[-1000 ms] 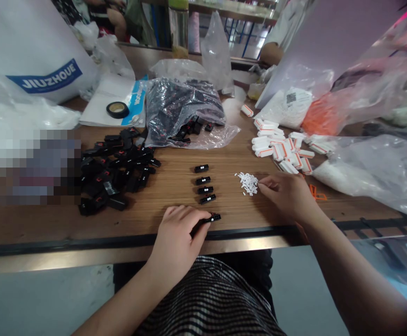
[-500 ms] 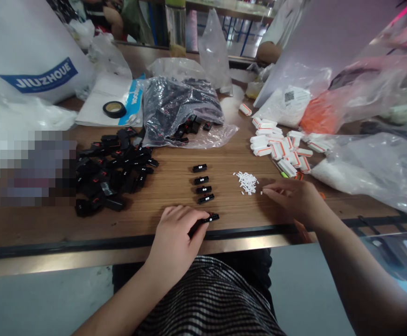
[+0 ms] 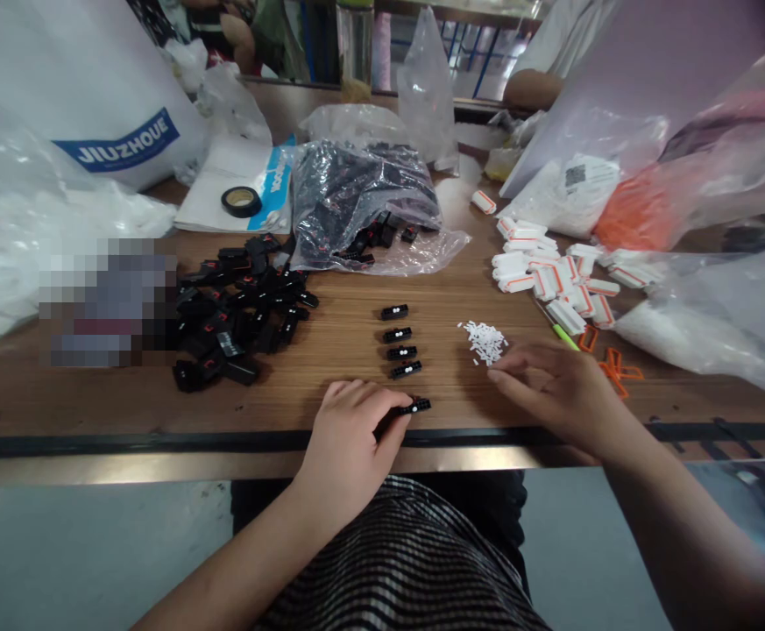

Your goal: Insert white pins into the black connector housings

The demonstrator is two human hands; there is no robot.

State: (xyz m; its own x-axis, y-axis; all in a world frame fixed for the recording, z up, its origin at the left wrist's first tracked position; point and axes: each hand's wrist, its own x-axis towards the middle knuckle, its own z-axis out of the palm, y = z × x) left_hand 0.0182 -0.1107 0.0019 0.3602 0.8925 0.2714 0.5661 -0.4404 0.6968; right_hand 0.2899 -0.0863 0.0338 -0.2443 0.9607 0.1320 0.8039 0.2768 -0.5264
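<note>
Black connector (image 3: 421,405) | in left hand (image 3: 350,440) | wood-grain tabletop (image 3: 346,329) | grey floor (image 3: 106,548)

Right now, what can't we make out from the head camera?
Head: left end of the black block, hidden by the left hand.
Head: whether the right hand holds anything; its own curl hides that.
Head: count of the white pieces, too small and overlapping.
Head: top of the clear bottle, cut off by the top edge.

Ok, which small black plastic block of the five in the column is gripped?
The small black plastic block at the near end, pinched by the left hand; the other four lie untouched beyond it.
</note>
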